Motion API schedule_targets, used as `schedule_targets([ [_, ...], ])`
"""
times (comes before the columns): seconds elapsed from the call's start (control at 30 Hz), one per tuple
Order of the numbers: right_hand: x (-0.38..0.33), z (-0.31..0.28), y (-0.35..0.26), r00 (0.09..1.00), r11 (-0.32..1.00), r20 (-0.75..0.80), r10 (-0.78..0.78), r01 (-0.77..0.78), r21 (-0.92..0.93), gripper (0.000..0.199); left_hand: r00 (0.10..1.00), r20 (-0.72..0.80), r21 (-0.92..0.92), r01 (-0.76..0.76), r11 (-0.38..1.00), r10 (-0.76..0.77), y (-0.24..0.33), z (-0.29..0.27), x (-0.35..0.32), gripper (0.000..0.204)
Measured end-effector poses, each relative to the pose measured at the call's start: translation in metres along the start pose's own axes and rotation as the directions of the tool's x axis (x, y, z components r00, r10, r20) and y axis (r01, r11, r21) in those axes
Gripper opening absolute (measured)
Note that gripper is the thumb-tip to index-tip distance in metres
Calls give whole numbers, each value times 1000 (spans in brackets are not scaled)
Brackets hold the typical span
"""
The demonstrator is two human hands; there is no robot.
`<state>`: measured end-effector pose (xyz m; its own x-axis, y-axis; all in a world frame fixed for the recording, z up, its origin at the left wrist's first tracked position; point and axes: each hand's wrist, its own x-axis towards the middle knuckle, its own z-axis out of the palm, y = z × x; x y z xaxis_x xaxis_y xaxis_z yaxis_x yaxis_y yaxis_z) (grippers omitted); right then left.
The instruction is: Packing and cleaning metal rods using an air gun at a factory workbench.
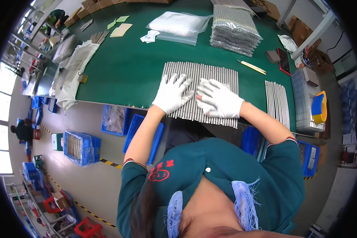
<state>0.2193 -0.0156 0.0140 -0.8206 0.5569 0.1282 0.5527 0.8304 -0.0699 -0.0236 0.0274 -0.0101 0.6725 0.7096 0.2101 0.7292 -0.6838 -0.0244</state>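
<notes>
A wide row of thin silvery metal rods (202, 71) lies side by side on the green table, its near ends at the front edge. My left hand (171, 94), in a white glove, rests flat on the row's left part with fingers spread. My right hand (222, 99), also gloved in white, lies across the right part with its fingers stretched out. A bare fingertip shows at this glove's left side. Neither hand grips a rod. To the right sits a smaller group of similar rods (277, 101).
Behind the rods are a stack of bagged rods (234, 33), a clear plastic bag (178, 24), a yellow cutter knife (252, 67) and a red-edged phone (283, 61). Clear plastic cases (303, 103) and a tape roll (319, 107) stand far right. Blue bins (133, 133) sit below the table edge.
</notes>
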Motion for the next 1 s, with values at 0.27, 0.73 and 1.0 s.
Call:
schedule_targets([
  [0.27, 29, 5, -11, 996, 994, 0, -91, 91, 64, 68, 992, -22, -9, 126, 992, -126, -69, -6, -34, 50],
  [0.73, 163, 34, -8, 999, 1000, -49, 2, -3, -22, 56, 709, 182, -883, -187, -431, -681, -92, -3, -42, 73],
  [1.0, 189, 43, 30, 990, 990, -68, 126, -130, -47, 61, 690, 175, -891, -191, -411, -702, -93, -5, -38, 74],
])
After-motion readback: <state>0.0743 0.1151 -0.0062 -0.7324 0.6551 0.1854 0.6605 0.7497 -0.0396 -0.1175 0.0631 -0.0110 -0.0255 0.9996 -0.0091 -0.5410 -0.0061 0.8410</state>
